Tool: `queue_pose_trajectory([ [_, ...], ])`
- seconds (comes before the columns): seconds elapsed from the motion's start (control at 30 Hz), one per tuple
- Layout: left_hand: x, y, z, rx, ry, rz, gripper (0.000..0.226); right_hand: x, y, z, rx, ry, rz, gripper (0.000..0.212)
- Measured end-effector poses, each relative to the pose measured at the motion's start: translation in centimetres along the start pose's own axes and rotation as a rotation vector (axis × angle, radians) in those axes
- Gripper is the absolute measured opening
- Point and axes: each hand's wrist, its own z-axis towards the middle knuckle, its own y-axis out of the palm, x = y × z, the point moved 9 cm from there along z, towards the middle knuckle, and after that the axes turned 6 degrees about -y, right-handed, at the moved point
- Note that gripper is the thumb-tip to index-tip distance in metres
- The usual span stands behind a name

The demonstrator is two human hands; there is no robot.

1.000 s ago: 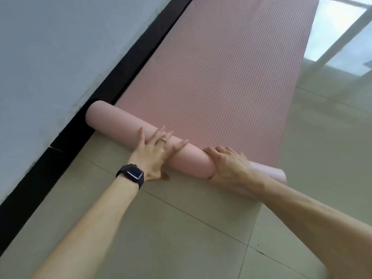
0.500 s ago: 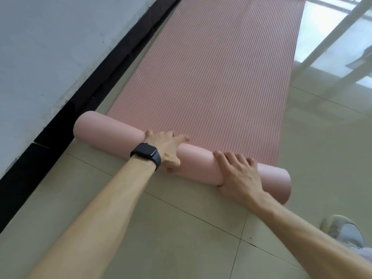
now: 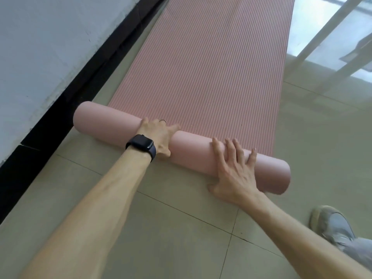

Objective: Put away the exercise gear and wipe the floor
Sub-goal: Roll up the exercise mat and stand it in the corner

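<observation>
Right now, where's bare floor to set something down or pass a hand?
Free: tiles this side of the roll, between the forearms; the wide floor right of the mat, beyond the shoe; a narrow strip between mat and black baseboard. Crowded: the roll's middle, under left hand and right hand.

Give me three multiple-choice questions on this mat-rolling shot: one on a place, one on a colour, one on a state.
1. Where does the roll lie?
A. on a table
B. on the floor
C. in a bag

2. What colour is the mat?
A. pink
B. blue
C. green

3. How far is the mat rolled?
A. fully
B. not at all
C. partly

Answers:
1 B, the roll rests on the tiles.
2 A, the roll and the flat part are both pink.
3 C, ribbed mat lies flat beyond the roll.
</observation>
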Motion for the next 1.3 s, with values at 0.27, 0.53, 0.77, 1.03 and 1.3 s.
queue_pose_trajectory([
  [0.27, 2.5, 1.2, -2.8, -0.275, 0.017, -0.266, 0.103, 3.5, -0.2, -0.1, -0.196, -0.107, 0.128, 0.086],
  [0.53, 5.7, 3.2, -6.6, 0.166, 0.100, 0.054, 0.132, 5.9, 0.0, 2.8, -0.458, -0.025, 0.248, 0.104],
  [0.77, 6.1, -0.8, -3.1, 0.166, 0.023, -0.043, 0.085, 2.5, 0.5, -3.1, 0.018, -0.026, -0.055, 0.124],
  [1.03, 8.6, 1.7, -5.1, -0.371, -0.022, -0.373, 0.096, 6.2, -1.0, -3.2, -0.237, -0.187, 0.116, 0.086],
  [1.3, 11.2, 2.9, -11.4, 0.091, 0.068, 0.008, 0.134, 8.3, 0.7, -1.2, -0.626, -0.132, 0.225, 0.095],
])
